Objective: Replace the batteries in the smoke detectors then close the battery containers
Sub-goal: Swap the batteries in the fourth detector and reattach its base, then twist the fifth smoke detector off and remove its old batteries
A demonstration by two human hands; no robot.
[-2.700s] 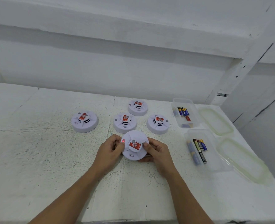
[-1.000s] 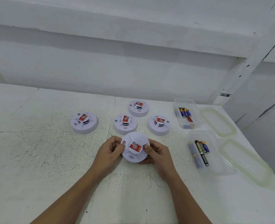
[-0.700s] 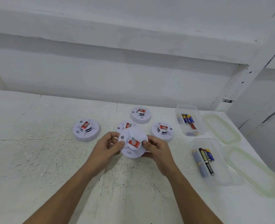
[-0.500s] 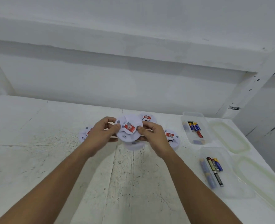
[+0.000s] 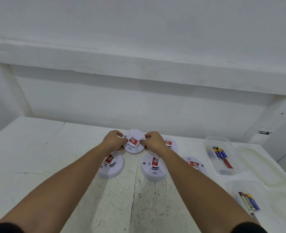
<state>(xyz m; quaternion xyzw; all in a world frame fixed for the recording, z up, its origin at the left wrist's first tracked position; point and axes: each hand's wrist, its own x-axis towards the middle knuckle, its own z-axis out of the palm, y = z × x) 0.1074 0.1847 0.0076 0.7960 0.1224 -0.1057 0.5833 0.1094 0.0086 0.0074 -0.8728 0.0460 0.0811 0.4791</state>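
I hold a white round smoke detector (image 5: pixel 133 144) with a red label up in the air over the table, far out in front of me. My left hand (image 5: pixel 113 140) grips its left rim and my right hand (image 5: pixel 153 142) grips its right rim, thumbs on its top face. Below and around it, several more white detectors lie on the table: one at the left (image 5: pixel 111 165), one in the middle (image 5: pixel 154 167), one at the right (image 5: pixel 193 163), and one partly hidden behind my right hand (image 5: pixel 170 144).
A clear tub (image 5: pixel 211 142) with batteries (image 5: pixel 220 154) stands at the right. A second tub (image 5: pixel 231 185) nearer me holds more batteries (image 5: pixel 249 201). Two translucent lids (image 5: pixel 259 165) lie beyond them by the table's right edge. A white wall rises behind the table.
Both hands have lifted the detector off the table and carried it up and away from me. The camera has tilted up, so the other detectors now lie below my hands.
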